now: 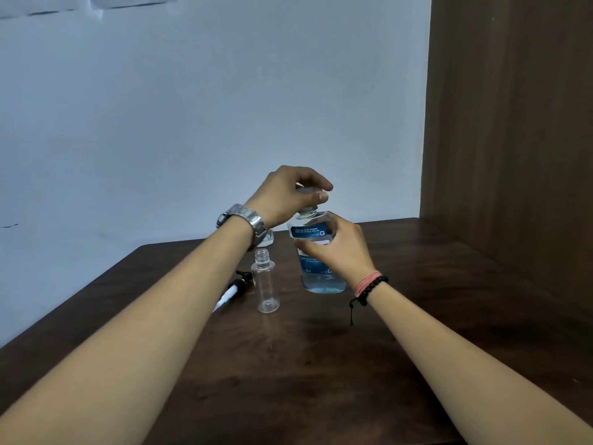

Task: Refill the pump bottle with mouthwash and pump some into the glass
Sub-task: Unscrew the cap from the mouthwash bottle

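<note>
While the mouthwash bottle (321, 255) stood on the dark wooden table (417, 316) at the centre of the frame, the step in hand appeared to be unscrewing its cap (306, 192), and doing that well would call for the body to be held firmly upright so nothing slopped out once the seal broke, with the twisting kept at the cap alone and the bottle not dragged towards the small vessel beside it. The left hand (288, 194), coming in from the lower left with a metal watch (247, 223) on its wrist, was curled down over the cap, fingers and thumb pinching it from above. The right hand (337, 248), with beaded and corded bracelets (369, 284) at the wrist, was wrapped round the labelled body of the bottle, fingers closed on its front. Just left of the bottle stood the empty clear pump bottle (265, 285), upright and uncapped, touched by neither hand. Its pump head (232, 292) lay on its side on the table, further left. The glass (268, 236) was only partly visible behind the left wrist, towards the table's far edge
</note>
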